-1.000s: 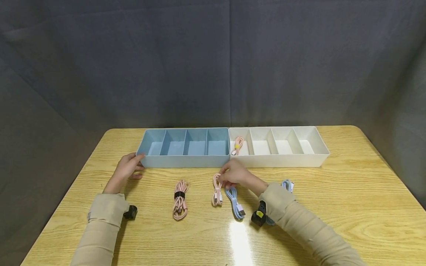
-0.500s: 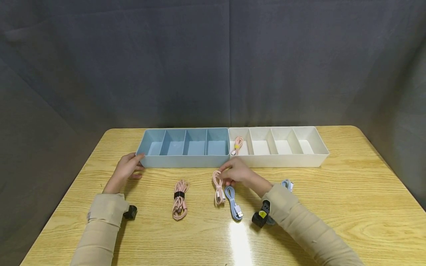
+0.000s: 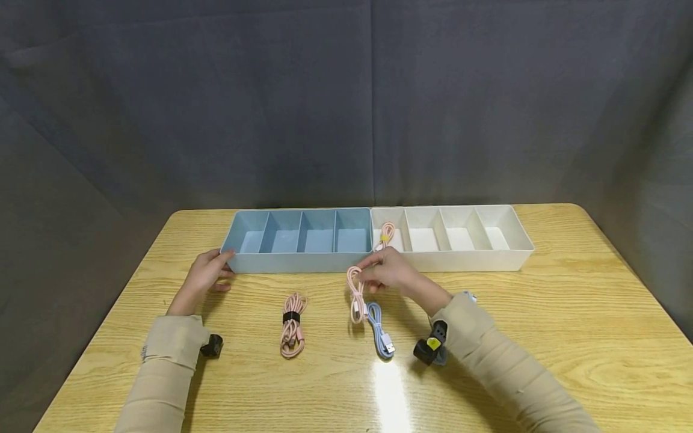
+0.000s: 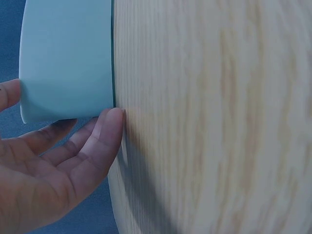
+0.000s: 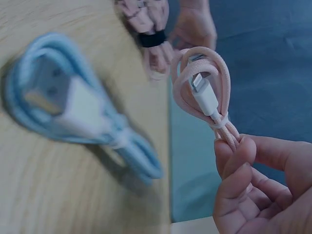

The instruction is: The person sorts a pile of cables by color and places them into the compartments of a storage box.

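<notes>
My right hand (image 3: 392,273) pinches a bundled pink charging cable (image 3: 355,294) between thumb and fingers, raised off the table in front of the boxes. In the right wrist view, the cable's white plug (image 5: 207,100) sits inside its loop above a white tie. My left hand (image 3: 203,275) rests at the left end of a blue divided storage box (image 3: 298,263). In the left wrist view, its thumb touches the rim and its fairly straight fingers lie against the end and lower corner. A bundled blue USB cable (image 3: 376,325) lies just below the right hand.
A white divided box (image 3: 465,261) adjoins the blue one; its leftmost compartment holds a pink cable (image 3: 387,231) with a yellow tie. A thicker pink cable (image 3: 292,331) with a black strap lies left of centre. Another blue cable (image 3: 472,296) is mostly hidden behind the right sleeve.
My right hand has lifted the pink cable off the table and moved it toward the boxes. The blue cable below has shifted slightly. My left hand has stayed put.
</notes>
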Tool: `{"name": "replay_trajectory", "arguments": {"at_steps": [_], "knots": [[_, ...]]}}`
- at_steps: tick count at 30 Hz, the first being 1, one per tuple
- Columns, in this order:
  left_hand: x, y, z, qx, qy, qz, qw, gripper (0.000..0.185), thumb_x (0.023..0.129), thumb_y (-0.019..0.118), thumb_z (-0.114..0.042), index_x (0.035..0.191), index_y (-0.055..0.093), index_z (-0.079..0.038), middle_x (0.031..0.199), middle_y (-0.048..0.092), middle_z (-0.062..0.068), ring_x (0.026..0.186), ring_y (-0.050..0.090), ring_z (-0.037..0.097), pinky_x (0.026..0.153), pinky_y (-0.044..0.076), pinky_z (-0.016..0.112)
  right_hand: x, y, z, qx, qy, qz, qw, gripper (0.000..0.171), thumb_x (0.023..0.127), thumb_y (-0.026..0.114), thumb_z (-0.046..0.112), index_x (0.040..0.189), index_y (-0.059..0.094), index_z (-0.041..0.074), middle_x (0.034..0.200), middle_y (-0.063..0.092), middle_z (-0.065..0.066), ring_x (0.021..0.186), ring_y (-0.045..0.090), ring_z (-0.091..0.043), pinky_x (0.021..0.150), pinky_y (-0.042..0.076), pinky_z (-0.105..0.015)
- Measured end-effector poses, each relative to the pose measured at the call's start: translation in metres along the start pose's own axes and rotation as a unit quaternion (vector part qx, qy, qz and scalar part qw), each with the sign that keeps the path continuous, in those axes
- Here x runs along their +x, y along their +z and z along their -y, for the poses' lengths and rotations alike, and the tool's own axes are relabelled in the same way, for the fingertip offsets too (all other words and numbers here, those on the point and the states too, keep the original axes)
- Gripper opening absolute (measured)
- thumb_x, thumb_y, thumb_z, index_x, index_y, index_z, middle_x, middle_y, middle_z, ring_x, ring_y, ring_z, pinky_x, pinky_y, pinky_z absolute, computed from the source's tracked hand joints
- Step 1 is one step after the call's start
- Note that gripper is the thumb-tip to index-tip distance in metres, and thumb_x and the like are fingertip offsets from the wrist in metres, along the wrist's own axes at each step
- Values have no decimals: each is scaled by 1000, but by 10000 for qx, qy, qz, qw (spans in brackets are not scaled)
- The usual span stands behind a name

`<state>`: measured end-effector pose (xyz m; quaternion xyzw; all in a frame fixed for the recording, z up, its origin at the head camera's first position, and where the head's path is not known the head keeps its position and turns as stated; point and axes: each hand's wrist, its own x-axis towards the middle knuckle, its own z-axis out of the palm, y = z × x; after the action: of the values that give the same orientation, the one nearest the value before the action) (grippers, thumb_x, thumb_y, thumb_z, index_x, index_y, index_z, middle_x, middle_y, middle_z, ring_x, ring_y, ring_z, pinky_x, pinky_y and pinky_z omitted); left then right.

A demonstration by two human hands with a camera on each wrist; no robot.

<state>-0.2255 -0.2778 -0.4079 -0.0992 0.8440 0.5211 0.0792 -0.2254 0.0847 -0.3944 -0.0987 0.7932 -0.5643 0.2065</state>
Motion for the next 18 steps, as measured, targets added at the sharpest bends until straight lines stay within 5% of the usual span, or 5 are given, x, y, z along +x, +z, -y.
{"name": "replay_trajectory", "arguments": {"at_steps": [18], "knots": [[2,0,0,35,-57,24,10000,63,97,35,-37,137,27,11,122,42,29,94,52,30,67,55,33,-2,-26,32,50,-171,-149,9997,21,83,63,2,101,64,-8,63,61,-2,49,52,-10,46,44,-21]]}}
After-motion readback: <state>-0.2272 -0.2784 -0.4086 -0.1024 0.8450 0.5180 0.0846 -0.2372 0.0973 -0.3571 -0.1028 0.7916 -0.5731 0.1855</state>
